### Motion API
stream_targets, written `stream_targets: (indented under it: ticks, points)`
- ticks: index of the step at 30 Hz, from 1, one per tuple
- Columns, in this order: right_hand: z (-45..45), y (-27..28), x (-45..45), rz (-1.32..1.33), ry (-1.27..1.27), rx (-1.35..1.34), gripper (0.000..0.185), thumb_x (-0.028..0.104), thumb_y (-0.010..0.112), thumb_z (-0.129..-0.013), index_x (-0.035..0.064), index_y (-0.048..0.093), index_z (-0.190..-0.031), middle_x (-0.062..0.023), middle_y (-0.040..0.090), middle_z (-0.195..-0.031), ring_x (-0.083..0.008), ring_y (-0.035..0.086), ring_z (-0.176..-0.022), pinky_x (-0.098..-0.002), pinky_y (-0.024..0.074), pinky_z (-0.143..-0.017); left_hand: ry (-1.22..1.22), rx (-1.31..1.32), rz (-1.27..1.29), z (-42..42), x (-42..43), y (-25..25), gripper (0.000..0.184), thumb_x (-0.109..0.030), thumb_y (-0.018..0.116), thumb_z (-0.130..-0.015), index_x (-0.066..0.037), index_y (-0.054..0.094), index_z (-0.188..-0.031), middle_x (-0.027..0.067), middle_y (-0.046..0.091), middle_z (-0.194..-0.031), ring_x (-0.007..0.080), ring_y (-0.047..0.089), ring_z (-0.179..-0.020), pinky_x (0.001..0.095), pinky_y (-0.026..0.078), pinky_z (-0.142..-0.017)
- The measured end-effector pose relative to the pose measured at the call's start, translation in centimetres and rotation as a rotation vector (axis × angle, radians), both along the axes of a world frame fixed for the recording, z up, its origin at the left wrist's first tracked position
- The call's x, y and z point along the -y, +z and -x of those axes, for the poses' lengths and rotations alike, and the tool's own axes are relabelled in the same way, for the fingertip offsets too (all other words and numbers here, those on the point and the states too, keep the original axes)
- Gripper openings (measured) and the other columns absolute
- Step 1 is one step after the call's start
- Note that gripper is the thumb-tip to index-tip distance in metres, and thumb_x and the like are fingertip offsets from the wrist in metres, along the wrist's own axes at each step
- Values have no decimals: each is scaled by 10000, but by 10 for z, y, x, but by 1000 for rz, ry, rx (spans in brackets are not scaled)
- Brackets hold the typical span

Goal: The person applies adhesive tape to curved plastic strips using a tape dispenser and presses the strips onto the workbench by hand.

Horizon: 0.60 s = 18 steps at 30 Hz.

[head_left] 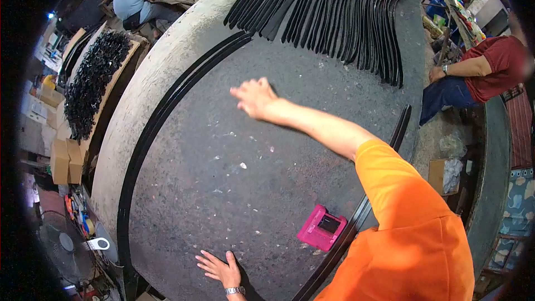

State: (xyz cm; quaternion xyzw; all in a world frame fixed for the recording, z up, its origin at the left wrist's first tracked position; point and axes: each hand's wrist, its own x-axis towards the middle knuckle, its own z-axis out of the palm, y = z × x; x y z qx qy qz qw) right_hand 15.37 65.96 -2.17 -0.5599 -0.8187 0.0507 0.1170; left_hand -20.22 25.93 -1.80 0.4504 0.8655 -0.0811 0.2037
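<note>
My left hand [221,269], with a metal-banded watch on the wrist, lies with fingers spread on the dark worn tabletop [206,189] near the bottom. My right hand [255,97] reaches out from an orange sleeve over the upper middle of the table. Its fingers are partly stretched, and nothing shows in them; whether it touches the surface I cannot tell. Nearest to it, long thin black strips [161,108] curve along the left table edge. A dense row of black strips [345,22] lies side by side at the far end.
A pink object with a dark window [322,227] lies by black strips [340,251] at the near right edge. A person in red [473,69] stands at right; another in light blue [134,5] sits upper left. Black pieces [97,81] are heaped at left, above a fan [66,242].
</note>
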Motion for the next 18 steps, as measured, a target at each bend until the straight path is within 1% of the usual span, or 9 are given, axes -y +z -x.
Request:
stream_targets:
  ticks: [1, 2, 3, 4, 7, 10, 13, 14, 18]
  points:
    - [-11, -3, -24, -85, -55, -44, 402, 244, 648, -879, 146, 597, -1266, -108, 591, -1194, -286, 535, -1171, -539, 380, -961, 2, 4, 10, 2, 0, 1, 988, -687, 429, -934, -110, -15, -1602, 191, -125, -1654, 460, -119, -1504, 687, 3, -1145]
    - [-24, 3, -47, -170, -100, 47, 367, 188, 661, -836, 139, 616, -1198, -95, 585, -1171, -282, 536, -1149, -538, 385, -958, 3, 14, 6, 2, -1, 1, 994, -692, 428, -932, -109, -18, -1602, 192, -128, -1653, 462, -122, -1503, 686, -1, -1145]
    - [-39, 9, -69, -230, -124, 117, 354, 166, 677, -800, 136, 625, -1149, -82, 580, -1177, -280, 530, -1162, -532, 387, -958, 3, 23, 4, 2, -1, 2, 1000, -697, 428, -930, -108, -22, -1601, 194, -131, -1652, 463, -126, -1502, 685, -5, -1145]
    - [-54, 10, -87, -347, -137, 157, 362, 155, 688, -782, 137, 633, -1139, -66, 580, -1162, -269, 527, -1165, -519, 387, -960, 4, 34, 2, 2, -1, 3, 1006, -703, 428, -927, -108, -26, -1601, 196, -133, -1652, 465, -129, -1501, 684, -9, -1145]
    - [-83, 27, -122, -291, -198, 276, 344, 168, 685, -811, 158, 640, -1152, -45, 582, -1187, -247, 523, -1182, -480, 376, -981, 13, 32, 29, 4, -2, 2, 1029, -724, 428, -916, -105, -27, -1600, 198, -131, -1652, 463, -129, -1501, 679, -19, -1146]
    - [-93, 35, -141, -222, -229, 320, 292, 168, 661, -854, 172, 659, -1147, -28, 602, -1184, -233, 527, -1185, -465, 364, -989, 20, 32, 37, 7, -1, 0, 1043, -734, 431, -907, -104, -29, -1600, 194, -129, -1653, 456, -127, -1504, 676, -20, -1146]
    - [-99, 39, -148, -117, -199, 438, 247, 158, 628, -889, 181, 680, -1130, -13, 625, -1162, -220, 538, -1176, -457, 359, -991, 7, 29, 19, 10, 0, -2, 989, -702, 432, -933, -144, -34, -1604, 174, -131, -1657, 459, -121, -1503, 687, -28, -1140]
    - [-105, 38, -144, -156, -168, 408, 229, 150, 614, -897, 178, 692, -1111, -22, 640, -1144, -219, 553, -1158, -463, 364, -981, 12, 35, 12, 10, 1, -2, 993, -710, 430, -930, -147, -36, -1604, 173, -129, -1658, 459, -118, -1503, 687, -19, -1141]
    - [-120, 26, -140, -170, -163, 299, 222, 155, 612, -897, 154, 687, -1105, -54, 635, -1126, -243, 565, -1128, -474, 373, -971, 10, 17, 15, 10, 2, -2, 998, -708, 439, -926, -150, -35, -1605, 170, -126, -1659, 456, -113, -1505, 688, -5, -1143]
